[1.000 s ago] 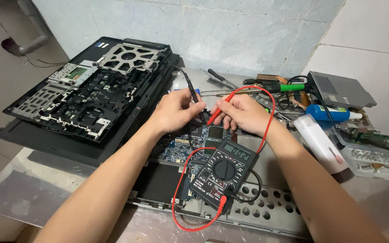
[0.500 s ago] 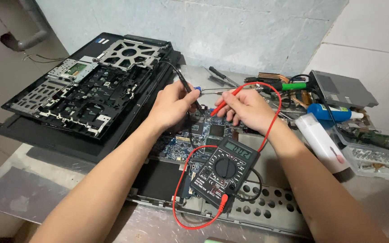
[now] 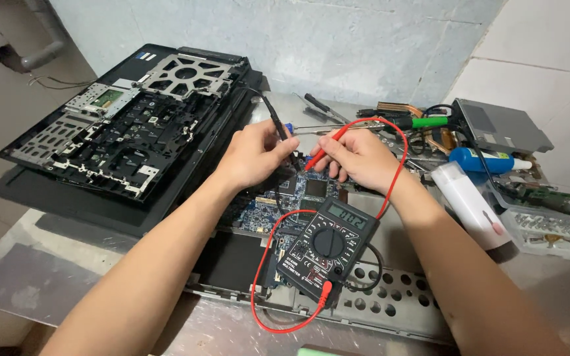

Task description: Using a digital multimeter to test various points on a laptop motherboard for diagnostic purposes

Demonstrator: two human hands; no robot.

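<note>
My left hand (image 3: 253, 155) grips a black test probe (image 3: 276, 122) and presses its tip onto the blue circuit board (image 3: 258, 209). My right hand (image 3: 359, 158) pinches a red test probe (image 3: 328, 146), its tip down on the same board close to the black one. A black digital multimeter (image 3: 324, 249) lies tilted on the board just in front of my hands. Its red lead (image 3: 258, 277) loops from its lower end and arcs over my right wrist.
A disassembled black laptop shell (image 3: 120, 132) lies at the left. At the right sit a green-handled screwdriver (image 3: 423, 122), a blue tube (image 3: 479, 160), a white bottle (image 3: 468, 204), a grey drive (image 3: 499, 128) and a clear box of small parts (image 3: 549, 231). A perforated metal plate (image 3: 390, 300) lies in front.
Both hands with their probes have shifted slightly on the board; the view has moved a little closer. The multimeter has stayed in place.
</note>
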